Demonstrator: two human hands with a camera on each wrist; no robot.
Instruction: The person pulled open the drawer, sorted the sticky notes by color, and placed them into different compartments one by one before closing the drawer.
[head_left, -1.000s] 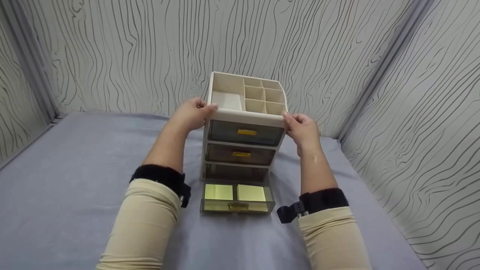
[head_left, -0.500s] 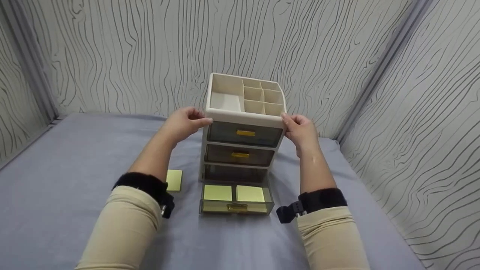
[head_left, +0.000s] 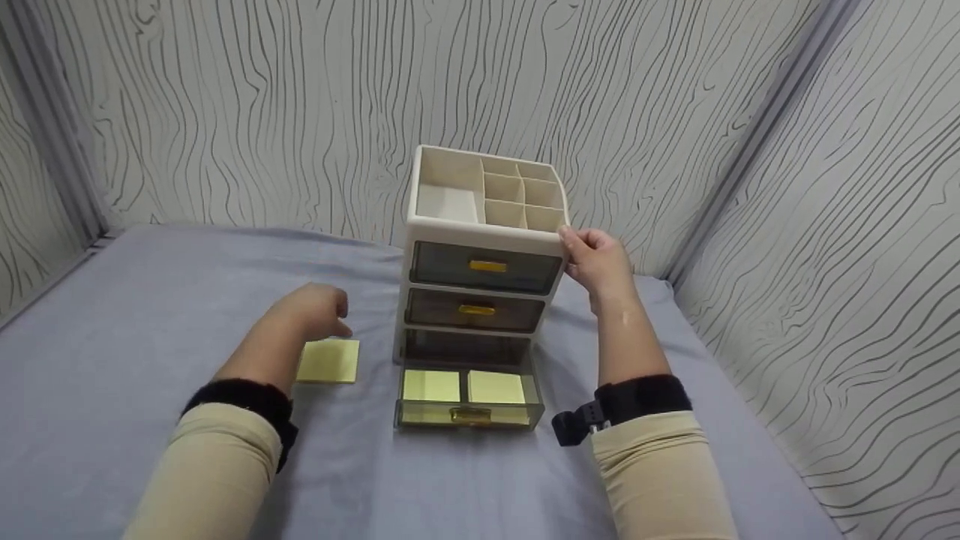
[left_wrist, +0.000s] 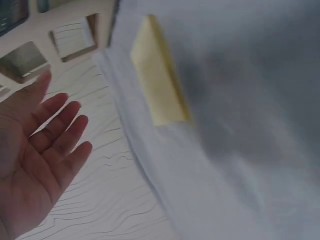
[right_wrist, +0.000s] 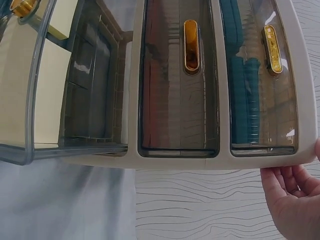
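Observation:
A cream desktop drawer organizer (head_left: 480,227) stands mid-table, its bottom drawer (head_left: 536,390) pulled out with two stacks of yellow sticky notes (head_left: 431,385) inside. My right hand (head_left: 602,262) holds the organizer's upper right front corner between thumb and fingers; the right wrist view shows these fingers (right_wrist: 285,181) against its side. Left of the organizer, my left hand (head_left: 311,311) is just behind a yellow sticky note pad (head_left: 328,361) lying on the cloth. In the left wrist view the left fingers (left_wrist: 67,125) are loosely bent, holding nothing, apart from the pad (left_wrist: 157,75).
The upper drawer (head_left: 442,268) and middle drawer (head_left: 439,309) are pushed in; through their smoky fronts, teal and reddish contents show in the right wrist view. Divided compartments (head_left: 523,191) top the organizer. A grey-blue cloth (head_left: 450,487) covers the table, with wood-patterned panels (head_left: 300,90) behind.
My left hand has let go of the organizer's upper left corner and moved down and left to the pad, which the left forearm hid before. The right hand keeps its hold.

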